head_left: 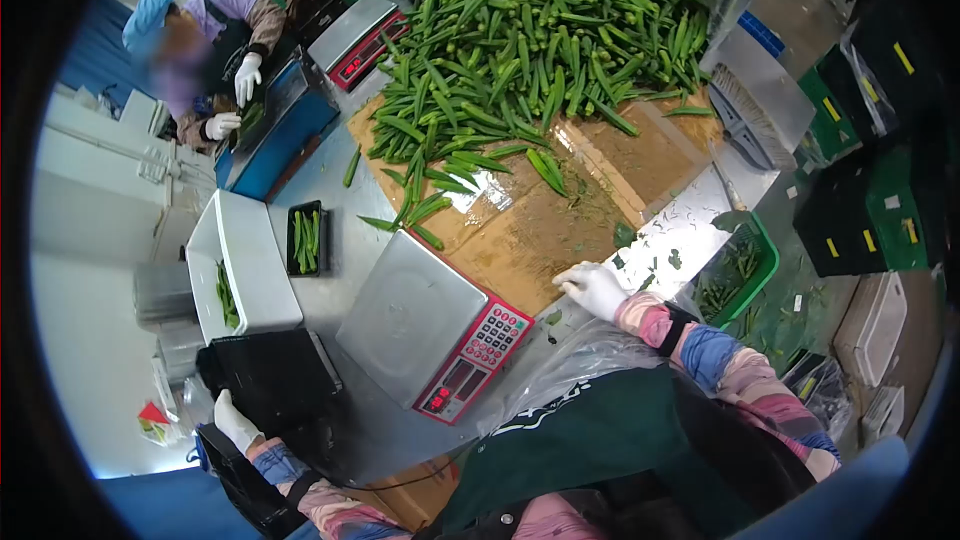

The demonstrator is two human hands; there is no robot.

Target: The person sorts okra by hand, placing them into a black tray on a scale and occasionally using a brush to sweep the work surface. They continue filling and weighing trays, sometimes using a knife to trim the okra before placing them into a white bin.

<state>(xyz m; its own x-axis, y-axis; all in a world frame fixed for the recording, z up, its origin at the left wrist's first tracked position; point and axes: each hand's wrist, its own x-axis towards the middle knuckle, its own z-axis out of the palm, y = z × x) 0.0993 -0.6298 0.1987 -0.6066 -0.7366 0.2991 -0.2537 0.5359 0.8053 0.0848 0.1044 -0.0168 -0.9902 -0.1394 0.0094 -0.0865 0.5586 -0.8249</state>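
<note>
My left hand [237, 422], in a white glove, is at the near edge of a stack of black trays [275, 380]. Its fingertips are hidden against the trays, so their grip does not show. My right hand [592, 290], also gloved, rests by the near edge of a cardboard sheet [520, 250] with fingers curled together and nothing visible in them. A large heap of okra [550, 40] covers the far part of the cardboard. Between my hands sits a scale [410, 320] with a bare metal plate and a lit red display.
A black tray of okra [305, 238] stands beside a white bin [240, 270] with okra inside. A green crate [752, 270] of scraps is at right, a brush [745, 120] beyond it. A second scale [358, 35] stands farther back. A gloved co-worker [215, 40] works at far left.
</note>
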